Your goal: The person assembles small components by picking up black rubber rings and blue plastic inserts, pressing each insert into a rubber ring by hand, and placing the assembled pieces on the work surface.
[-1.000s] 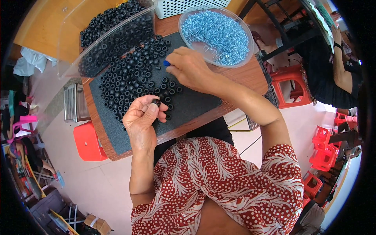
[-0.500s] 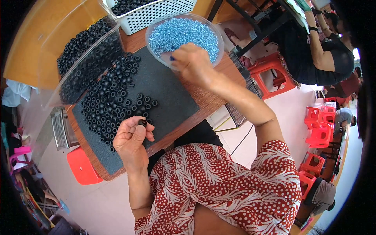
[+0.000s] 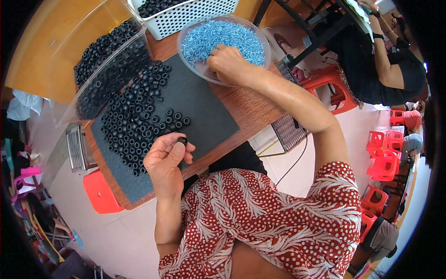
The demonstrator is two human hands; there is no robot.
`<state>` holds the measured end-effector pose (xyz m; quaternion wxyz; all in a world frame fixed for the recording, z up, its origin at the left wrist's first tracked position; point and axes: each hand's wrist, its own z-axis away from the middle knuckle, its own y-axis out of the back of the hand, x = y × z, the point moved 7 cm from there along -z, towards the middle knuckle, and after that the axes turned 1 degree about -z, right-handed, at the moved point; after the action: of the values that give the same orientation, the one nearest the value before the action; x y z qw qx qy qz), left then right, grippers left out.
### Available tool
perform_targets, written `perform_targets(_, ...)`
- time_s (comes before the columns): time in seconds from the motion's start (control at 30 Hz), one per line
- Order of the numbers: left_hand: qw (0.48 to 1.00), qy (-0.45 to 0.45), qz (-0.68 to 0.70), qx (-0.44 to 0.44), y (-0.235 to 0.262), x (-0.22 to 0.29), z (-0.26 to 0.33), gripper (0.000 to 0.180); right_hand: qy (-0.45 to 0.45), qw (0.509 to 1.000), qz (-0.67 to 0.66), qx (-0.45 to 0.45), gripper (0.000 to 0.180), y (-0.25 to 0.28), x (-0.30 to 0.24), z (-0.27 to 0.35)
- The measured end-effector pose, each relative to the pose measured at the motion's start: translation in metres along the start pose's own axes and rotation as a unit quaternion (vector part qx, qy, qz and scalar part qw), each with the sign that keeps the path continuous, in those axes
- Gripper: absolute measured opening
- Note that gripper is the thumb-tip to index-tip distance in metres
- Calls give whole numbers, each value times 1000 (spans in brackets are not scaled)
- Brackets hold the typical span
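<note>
Between the thumb and fingers of my left hand (image 3: pixel 163 160) is a small black ring-shaped part (image 3: pixel 182 140), held above the mat's front edge. My right hand (image 3: pixel 227 65) is over the near side of a round clear bowl (image 3: pixel 268 58), its fingers curled down at the small shiny blue pieces (image 3: pixel 223 35). Its fingertips are partly hidden, and I cannot make out what they hold. Many loose black rings (image 3: pixel 125 118) lie across the left of the dark mat (image 3: pixel 204 107), just beyond my left hand.
A clear plastic bin (image 3: pixel 111 58) of black rings leans over the far left of the wooden table (image 3: pixel 251 107). Behind it stands a white perforated basket (image 3: pixel 195 18) with more black parts. Red stools (image 3: pixel 100 193) are around, and another person (image 3: pixel 371 65) sits at the right.
My right hand has turned and lowered its fingers toward the blue pieces; the dark blue item seen at its fingertips is out of sight. My left hand keeps its ring, shifted slightly right and up.
</note>
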<state>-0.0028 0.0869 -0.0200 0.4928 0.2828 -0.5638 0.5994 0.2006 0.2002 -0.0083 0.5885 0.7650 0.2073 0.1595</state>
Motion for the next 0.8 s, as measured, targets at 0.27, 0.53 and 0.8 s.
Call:
perform_targets(0.27,1000,-5,0,6,2,0,-4,17,19,999,23,-15,12,-1,-5,-3)
perform_targets(0.53,1000,-4,6,2,0,-2,-5,18,62,998,-5,-8,11,5,-5,-1)
perform_targets(0.8,1000,-5,4,16,3,-2,-5,18,-13,993,-108,55,10,14,17,3)
